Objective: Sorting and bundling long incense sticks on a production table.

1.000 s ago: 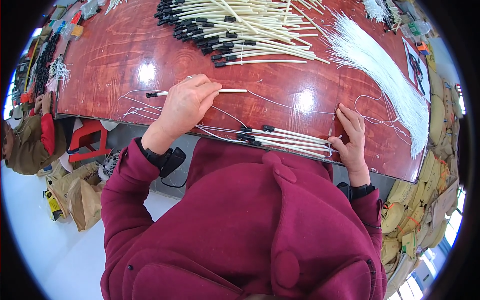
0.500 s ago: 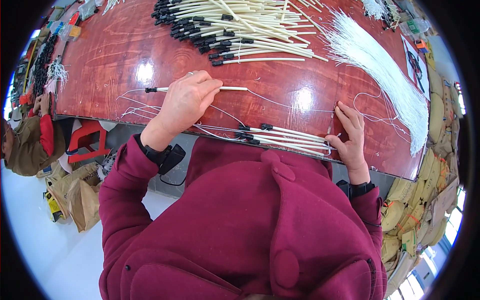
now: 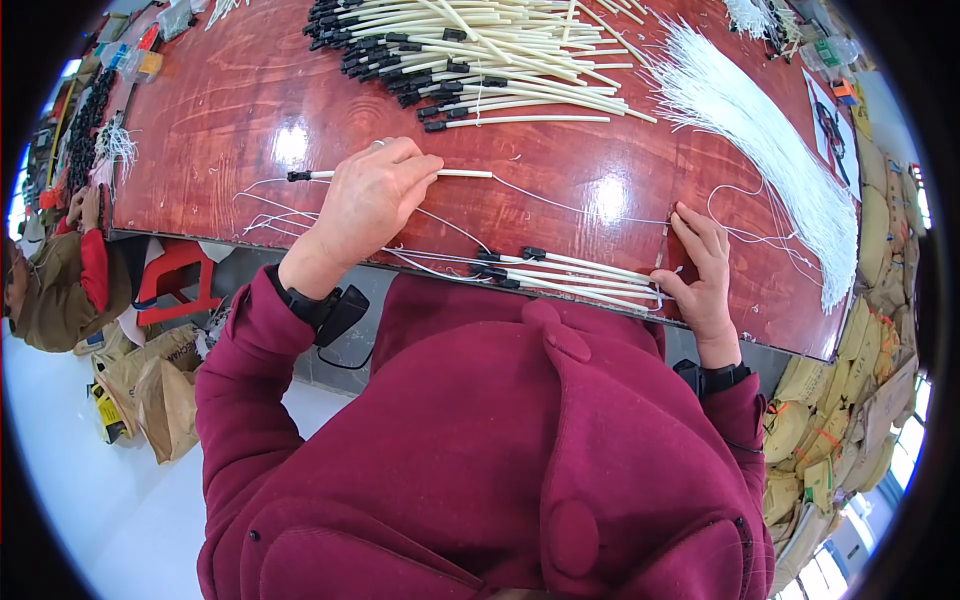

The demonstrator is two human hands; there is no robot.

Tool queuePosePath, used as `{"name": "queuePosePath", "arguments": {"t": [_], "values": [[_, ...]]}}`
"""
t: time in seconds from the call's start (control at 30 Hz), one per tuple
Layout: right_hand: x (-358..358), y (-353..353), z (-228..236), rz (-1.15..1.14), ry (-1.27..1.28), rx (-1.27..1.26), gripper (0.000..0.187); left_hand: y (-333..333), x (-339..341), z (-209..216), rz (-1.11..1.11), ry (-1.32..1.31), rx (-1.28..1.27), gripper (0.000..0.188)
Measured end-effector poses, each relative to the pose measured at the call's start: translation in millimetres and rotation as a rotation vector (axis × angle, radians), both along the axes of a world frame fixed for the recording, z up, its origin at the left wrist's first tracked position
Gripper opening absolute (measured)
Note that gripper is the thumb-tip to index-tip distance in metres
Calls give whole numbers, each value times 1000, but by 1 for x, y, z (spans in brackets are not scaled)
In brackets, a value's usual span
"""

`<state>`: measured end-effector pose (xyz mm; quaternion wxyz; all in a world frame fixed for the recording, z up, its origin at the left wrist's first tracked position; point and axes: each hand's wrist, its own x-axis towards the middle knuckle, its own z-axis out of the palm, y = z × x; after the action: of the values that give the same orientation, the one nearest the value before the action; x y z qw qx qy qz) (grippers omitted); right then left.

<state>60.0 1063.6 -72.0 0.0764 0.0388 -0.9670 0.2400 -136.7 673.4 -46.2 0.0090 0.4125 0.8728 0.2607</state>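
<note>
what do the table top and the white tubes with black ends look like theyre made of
Table top: probably lacquered wood or a wood-look laminate, since it is reddish-brown, grained and mirrors the lamps. White tube under the left hand: seemingly flexible plastic or fabric sleeving, matte cream, with a black, likely plastic cap.

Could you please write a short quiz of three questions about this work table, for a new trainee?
1. True or false: the left hand rests on a single cream tube with a black end that lies apart from the piles.
2. Which lies nearest the right hand? A) the big pile of tubes B) the small row of tubes at the table's near edge C) the bundle of white wires
3. What colour is the table top?

Key:
1. True
2. B
3. Glossy reddish brown
</note>
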Motion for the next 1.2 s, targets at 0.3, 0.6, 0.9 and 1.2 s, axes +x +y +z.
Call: {"name": "queuePosePath", "arguments": {"t": [0.3,0.6,0.9,1.2], "values": [[0,-1,1,-8,-6,2,75,3,-3,2,-39,22,-19,16],[-1,-1,1,-1,4,-8,73,0,-5,4,-86,29,-41,16],[-2,-1,1,-4,10,-11,72,-3,-5,4,-80,50,-28,15],[-1,-1,2,-6,0,-12,72,-2,-6,3,-92,49,-31,15]]}}
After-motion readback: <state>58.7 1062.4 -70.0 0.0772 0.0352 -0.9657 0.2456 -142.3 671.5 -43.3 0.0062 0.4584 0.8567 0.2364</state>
